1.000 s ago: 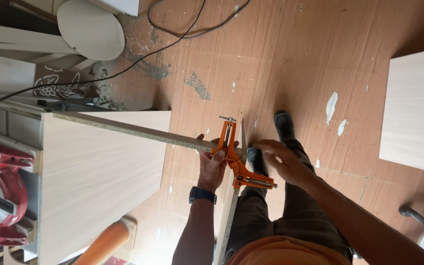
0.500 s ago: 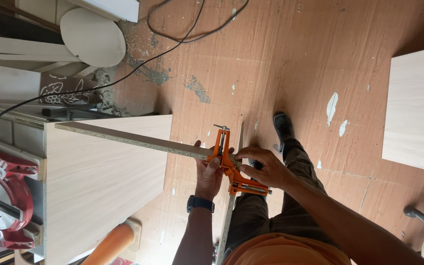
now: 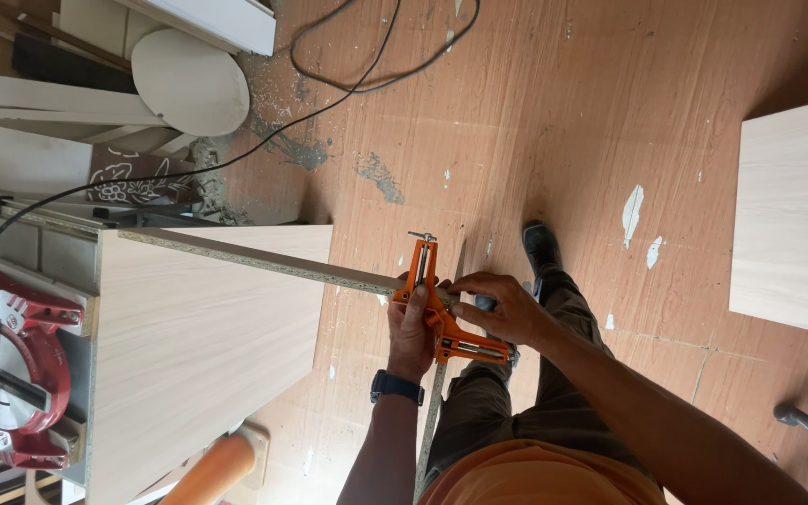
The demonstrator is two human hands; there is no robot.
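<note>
An orange corner clamp (image 3: 438,309) sits where two chipboard panels meet: one raw edge (image 3: 264,262) runs off to the left, the other panel edge (image 3: 430,411) runs down toward my body. My left hand (image 3: 411,327) grips the corner and the clamp from the left side. My right hand (image 3: 502,309) rests on the clamp's right arm, fingers curled over it near the screw handle.
A large pale wood-grain panel (image 3: 198,355) stands at left. A red mitre saw (image 3: 11,374) is at the far left. A black cable (image 3: 310,84) loops over the brown floor. Another pale panel (image 3: 792,215) is at right. My shoe (image 3: 542,245) stands beyond the clamp.
My right hand came in from the right and closed onto the clamp's arm. The left hand stayed on the corner; the view shifted slightly.
</note>
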